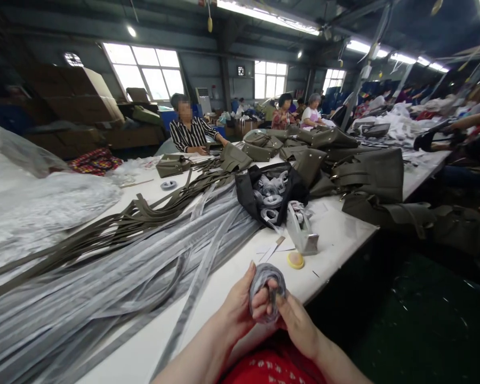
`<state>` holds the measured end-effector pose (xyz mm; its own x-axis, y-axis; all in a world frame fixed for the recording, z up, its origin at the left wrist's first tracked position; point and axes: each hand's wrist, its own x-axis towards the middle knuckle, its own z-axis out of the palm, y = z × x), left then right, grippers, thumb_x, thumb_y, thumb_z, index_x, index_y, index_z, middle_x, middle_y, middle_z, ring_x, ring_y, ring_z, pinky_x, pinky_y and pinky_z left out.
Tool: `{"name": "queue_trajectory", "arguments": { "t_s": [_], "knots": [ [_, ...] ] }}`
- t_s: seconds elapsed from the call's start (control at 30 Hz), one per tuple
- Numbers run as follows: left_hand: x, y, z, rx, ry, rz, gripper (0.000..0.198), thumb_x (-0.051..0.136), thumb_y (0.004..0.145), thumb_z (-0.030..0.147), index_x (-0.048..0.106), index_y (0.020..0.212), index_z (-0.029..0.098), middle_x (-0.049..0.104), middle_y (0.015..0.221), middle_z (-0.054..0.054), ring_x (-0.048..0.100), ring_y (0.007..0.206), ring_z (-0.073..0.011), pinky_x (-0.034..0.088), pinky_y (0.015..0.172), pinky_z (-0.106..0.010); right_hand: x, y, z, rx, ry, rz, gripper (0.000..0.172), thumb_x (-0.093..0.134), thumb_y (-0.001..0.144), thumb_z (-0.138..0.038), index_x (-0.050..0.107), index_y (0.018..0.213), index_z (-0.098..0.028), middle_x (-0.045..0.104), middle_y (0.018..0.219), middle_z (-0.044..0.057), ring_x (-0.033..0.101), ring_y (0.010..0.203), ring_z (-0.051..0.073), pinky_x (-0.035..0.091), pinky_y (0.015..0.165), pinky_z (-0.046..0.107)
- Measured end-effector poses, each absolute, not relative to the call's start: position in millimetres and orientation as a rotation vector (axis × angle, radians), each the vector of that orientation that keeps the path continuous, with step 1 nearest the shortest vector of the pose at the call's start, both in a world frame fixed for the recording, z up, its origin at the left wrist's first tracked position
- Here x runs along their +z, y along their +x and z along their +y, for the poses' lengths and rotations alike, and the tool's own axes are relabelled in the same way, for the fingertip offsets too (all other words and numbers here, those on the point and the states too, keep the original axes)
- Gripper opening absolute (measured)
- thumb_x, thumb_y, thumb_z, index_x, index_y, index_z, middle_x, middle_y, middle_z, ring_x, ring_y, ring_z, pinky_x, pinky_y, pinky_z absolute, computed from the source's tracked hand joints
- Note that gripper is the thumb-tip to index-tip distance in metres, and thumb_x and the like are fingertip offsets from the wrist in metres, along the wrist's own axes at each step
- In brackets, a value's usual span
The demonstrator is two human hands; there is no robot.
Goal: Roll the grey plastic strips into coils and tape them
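Note:
Between my hands, just above the near table edge, is a grey coiled strap (267,271) wound into a ring. My left hand (242,298) is closed on its left side, with fingers curled through the middle of the coil. On the lower right, my right hand (298,322) grips the coil's rim between thumb and fingers. Long grey straps (144,266) in clear wrapping lie along the table to the left. A black bag (246,194) beyond my hands holds several similar coils (272,200).
A tape dispenser (302,229) and a round yellow-rimmed item (295,260) sit on the white table (344,234). Olive straps (144,213) and olive bags (372,173) lie farther back. Across the table, a person in a striped shirt (192,133) handles olive pieces.

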<state>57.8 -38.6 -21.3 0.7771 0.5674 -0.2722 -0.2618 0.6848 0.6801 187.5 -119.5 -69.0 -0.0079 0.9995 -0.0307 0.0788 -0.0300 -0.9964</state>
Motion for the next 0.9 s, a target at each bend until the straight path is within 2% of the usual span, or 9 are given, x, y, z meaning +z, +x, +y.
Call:
{"name": "queue_trajectory", "arguments": {
  "t_s": [0.13,0.2,0.27,0.37,0.47,0.53,0.63,0.73,0.9],
  "knots": [
    [-29,42,-32,0.663,0.992,0.733,0.061,0.043,0.084,0.069,0.067,0.087,0.013,0.054,0.057,0.000,0.052,0.057,-0.0147,0.044,0.063,-0.028,-44,204,-107,1.117,-1.315,-1.509,0.039,0.042,0.096,-0.049,0.062,0.105,-0.016,0.069,0.091,0.007,0.062,0.087,0.021,0.048,0.081,0.032],
    [-32,32,-30,0.788,1.344,0.876,0.051,0.044,0.089,0.060,0.066,0.104,0.016,0.065,0.084,-0.005,0.057,0.079,-0.0185,0.045,0.076,-0.030,-37,212,-104,1.043,-1.462,-1.711,0.033,0.050,0.092,-0.046,0.064,0.098,-0.017,0.069,0.090,0.007,0.062,0.085,0.022,0.046,0.078,0.031],
    [-36,22,-35,0.706,1.683,0.855,0.044,0.042,0.093,0.052,0.066,0.113,0.021,0.066,0.099,-0.007,0.057,0.093,-0.0201,0.042,0.086,-0.031,-39,211,-106,1.035,-1.591,-1.915,0.026,0.055,0.088,-0.041,0.065,0.089,-0.017,0.070,0.085,0.006,0.062,0.078,0.021,0.044,0.071,0.029],
    [-46,9,-52,0.420,1.925,0.762,0.039,0.040,0.095,0.044,0.071,0.108,0.024,0.068,0.095,-0.007,0.058,0.091,-0.0201,0.042,0.084,-0.031,-50,203,-110,1.197,-1.543,-2.093,0.019,0.060,0.085,-0.035,0.067,0.086,-0.017,0.071,0.083,0.003,0.062,0.072,0.018,0.041,0.063,0.025],
    [-59,-3,-70,0.380,1.873,0.870,0.036,0.044,0.094,0.043,0.074,0.102,0.024,0.068,0.086,-0.006,0.060,0.084,-0.0192,0.043,0.078,-0.029,-59,203,-102,1.374,-1.452,-2.071,0.023,0.054,0.090,-0.036,0.068,0.089,-0.018,0.071,0.077,0.001,0.062,0.068,0.016,0.042,0.059,0.023],
    [-65,-11,-76,0.415,1.764,0.925,0.036,0.048,0.091,0.045,0.075,0.097,0.021,0.068,0.084,-0.006,0.060,0.084,-0.0193,0.043,0.078,-0.028,-61,210,-83,1.176,-1.527,-2.021,0.026,0.048,0.093,-0.035,0.067,0.090,-0.017,0.070,0.081,0.002,0.063,0.073,0.017,0.046,0.064,0.025],
    [-68,-18,-77,0.457,1.620,0.944,0.037,0.052,0.088,0.047,0.075,0.094,0.019,0.069,0.087,-0.007,0.062,0.087,-0.0201,0.044,0.081,-0.028,-65,225,-46,0.549,-1.670,-2.082,0.021,0.050,0.091,-0.021,0.064,0.106,-0.017,0.067,0.107,0.010,0.060,0.099,0.022,0.046,0.088,0.035],
    [-68,-19,-75,0.472,1.566,0.940,0.038,0.054,0.086,0.048,0.075,0.092,0.018,0.070,0.090,-0.007,0.062,0.089,-0.0210,0.044,0.083,-0.030,-75,232,-15,0.185,-1.713,-2.347,0.035,0.053,0.086,-0.010,0.058,0.119,-0.018,0.059,0.124,0.013,0.053,0.115,0.025,0.041,0.099,0.040],
    [-77,-17,-77,0.501,1.408,0.934,0.046,0.058,0.079,0.059,0.075,0.090,0.017,0.068,0.086,-0.006,0.061,0.082,-0.0203,0.048,0.077,-0.031,-88,227,5,0.116,-1.671,-2.481,0.012,0.054,0.088,-0.011,0.065,0.091,-0.015,0.065,0.095,0.011,0.060,0.094,0.024,0.046,0.086,0.037]
  ]
}}
